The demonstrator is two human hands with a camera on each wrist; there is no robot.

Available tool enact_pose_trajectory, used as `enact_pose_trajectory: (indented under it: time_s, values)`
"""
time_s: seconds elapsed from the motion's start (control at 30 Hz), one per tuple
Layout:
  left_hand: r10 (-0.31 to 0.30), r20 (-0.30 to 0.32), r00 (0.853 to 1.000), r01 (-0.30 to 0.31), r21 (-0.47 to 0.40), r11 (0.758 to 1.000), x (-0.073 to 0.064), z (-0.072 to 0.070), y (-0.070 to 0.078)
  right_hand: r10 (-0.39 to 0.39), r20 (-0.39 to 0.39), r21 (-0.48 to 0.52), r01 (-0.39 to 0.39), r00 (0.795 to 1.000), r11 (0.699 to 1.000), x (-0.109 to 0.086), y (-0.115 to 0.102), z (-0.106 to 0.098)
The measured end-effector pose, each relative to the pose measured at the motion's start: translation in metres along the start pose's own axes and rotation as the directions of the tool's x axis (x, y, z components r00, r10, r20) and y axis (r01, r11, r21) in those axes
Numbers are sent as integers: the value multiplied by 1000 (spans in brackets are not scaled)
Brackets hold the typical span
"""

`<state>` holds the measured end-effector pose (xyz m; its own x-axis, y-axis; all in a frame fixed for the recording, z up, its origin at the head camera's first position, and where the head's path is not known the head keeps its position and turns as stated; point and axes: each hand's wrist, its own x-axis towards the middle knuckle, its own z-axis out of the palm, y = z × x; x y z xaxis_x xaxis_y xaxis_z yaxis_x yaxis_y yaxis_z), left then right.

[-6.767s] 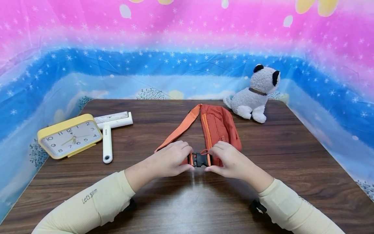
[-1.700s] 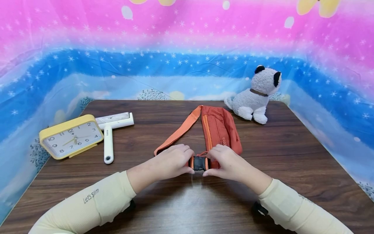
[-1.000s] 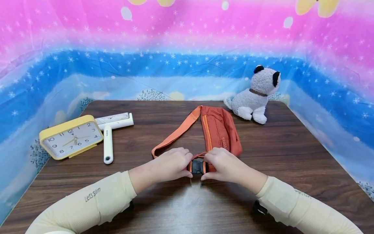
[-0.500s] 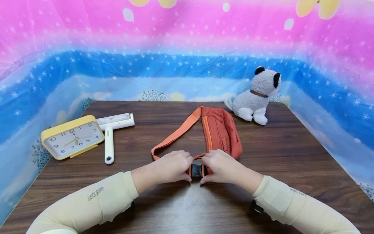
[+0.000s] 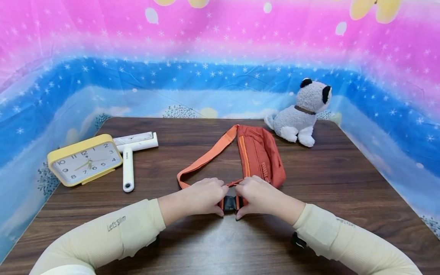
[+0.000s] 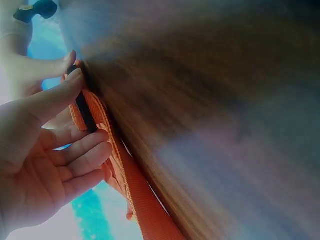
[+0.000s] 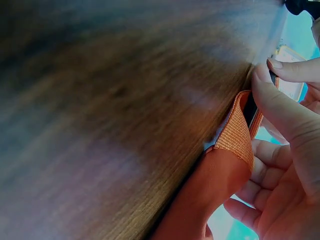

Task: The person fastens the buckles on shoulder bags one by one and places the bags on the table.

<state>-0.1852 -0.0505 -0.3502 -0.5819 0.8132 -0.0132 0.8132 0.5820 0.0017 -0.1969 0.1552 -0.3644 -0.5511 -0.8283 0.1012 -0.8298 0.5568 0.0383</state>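
Note:
A rust-red waist bag (image 5: 261,152) lies on the table, its orange strap (image 5: 209,154) looping out to the left. Between my hands is the bag's black side-release buckle (image 5: 229,203), its two halves together. My left hand (image 5: 199,195) pinches its left end between thumb and fingers. On the right end, my right hand (image 5: 266,196) pinches in the same way. The left wrist view shows the buckle (image 6: 86,111) edge-on under the thumb. Seen from the right wrist, orange webbing (image 7: 237,130) runs from the buckle to the bag. Fingertips partly cover both buckle ends.
A yellow alarm clock (image 5: 86,160) stands at the left, against a white T-shaped tool (image 5: 128,168) with a long handle. Back right sits a grey plush dog (image 5: 299,110) with black ears. A patterned curtain (image 5: 213,76) surrounds the brown wooden table (image 5: 326,168).
Both hands have drawn the buckle slightly toward the near edge and leftward. They are closer together than at first, and the prong gaps visible earlier on the buckle's left no longer show.

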Motion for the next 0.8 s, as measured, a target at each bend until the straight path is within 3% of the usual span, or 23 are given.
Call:
enact_pose_trajectory:
  time_s: [0.3, 0.8]
  values:
    - [-18, 52, 998, 17, 15, 1000, 4, 2, 2, 32, 64, 7, -33, 997, 999, 2, -2, 0]
    - [-81, 95, 992, 84, -28, 996, 5, 3, -1, 70, 88, 15, -71, 994, 997, 2, -4, -2]
